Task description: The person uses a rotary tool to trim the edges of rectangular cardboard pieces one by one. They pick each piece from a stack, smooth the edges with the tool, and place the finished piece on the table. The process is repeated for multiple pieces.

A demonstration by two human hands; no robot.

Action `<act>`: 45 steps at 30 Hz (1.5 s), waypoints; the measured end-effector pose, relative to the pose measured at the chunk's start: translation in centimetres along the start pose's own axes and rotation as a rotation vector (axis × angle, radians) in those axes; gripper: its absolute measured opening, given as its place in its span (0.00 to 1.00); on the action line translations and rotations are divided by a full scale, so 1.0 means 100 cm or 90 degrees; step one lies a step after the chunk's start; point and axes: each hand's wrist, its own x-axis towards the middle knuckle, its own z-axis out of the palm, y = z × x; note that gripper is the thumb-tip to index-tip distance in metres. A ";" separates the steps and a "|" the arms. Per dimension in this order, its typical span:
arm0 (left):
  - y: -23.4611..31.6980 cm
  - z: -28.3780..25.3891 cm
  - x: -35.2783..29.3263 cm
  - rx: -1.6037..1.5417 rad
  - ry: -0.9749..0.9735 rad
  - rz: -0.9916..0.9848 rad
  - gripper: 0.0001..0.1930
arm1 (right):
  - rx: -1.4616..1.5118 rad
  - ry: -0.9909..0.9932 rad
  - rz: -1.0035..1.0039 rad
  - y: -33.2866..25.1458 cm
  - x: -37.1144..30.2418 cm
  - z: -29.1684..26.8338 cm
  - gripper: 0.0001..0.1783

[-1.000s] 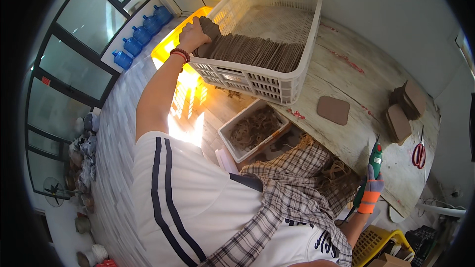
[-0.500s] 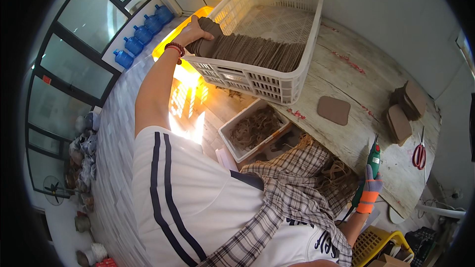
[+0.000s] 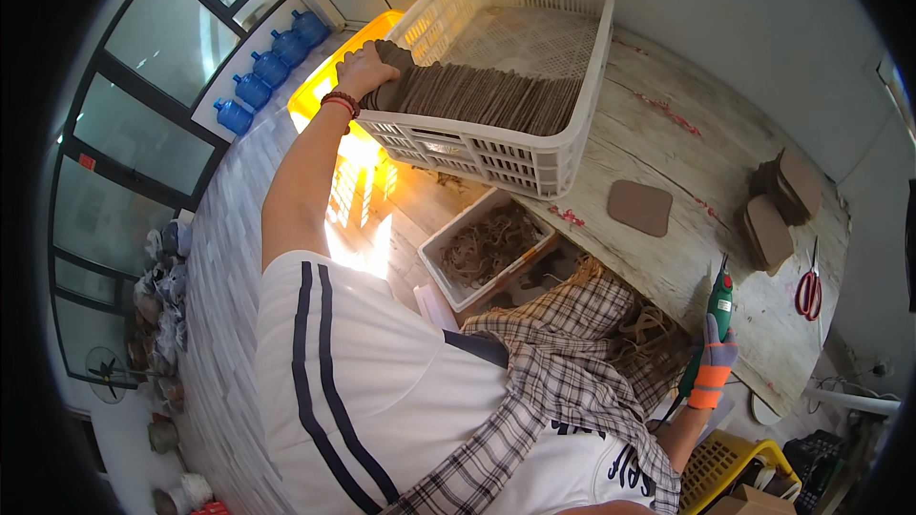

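Note:
At the left end of a packed row of thin brown pads (image 3: 496,97), my bare left hand (image 3: 366,71) is closed over the end pads, with the thumb on the near face. The pads stand on edge along the near side of a white plastic crate (image 3: 558,157). In my gloved right hand (image 3: 718,355) is a slim green corded power tool (image 3: 721,300), its tip pointing up and away over the table edge. A single brown pad (image 3: 639,208) with rounded corners lies flat on the table between the crate and the tool.
Two stacks of brown pads (image 3: 768,234) and red-handled scissors (image 3: 808,294) rest on the right of the wooden table (image 3: 658,148). Below the crate, a white bin (image 3: 456,298) holds brown strip scraps. A yellow basket (image 3: 711,463) stands low at the right; blue water jugs (image 3: 253,91) line the left wall.
My left hand has settled slightly lower and to the left over the end pads. My right hand and the tool stay nearly where they were. The whole view has shifted a little.

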 end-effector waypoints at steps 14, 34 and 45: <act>-0.020 0.048 0.004 0.008 -0.053 0.070 0.44 | -0.055 0.011 -0.084 -0.001 -0.003 -0.001 0.16; -0.008 0.072 0.041 -0.067 -0.052 0.234 0.41 | -0.077 0.032 -0.055 0.012 0.010 -0.004 0.18; -0.014 0.072 0.041 -0.121 -0.040 0.273 0.32 | -0.063 0.024 -0.135 0.015 0.005 -0.003 0.20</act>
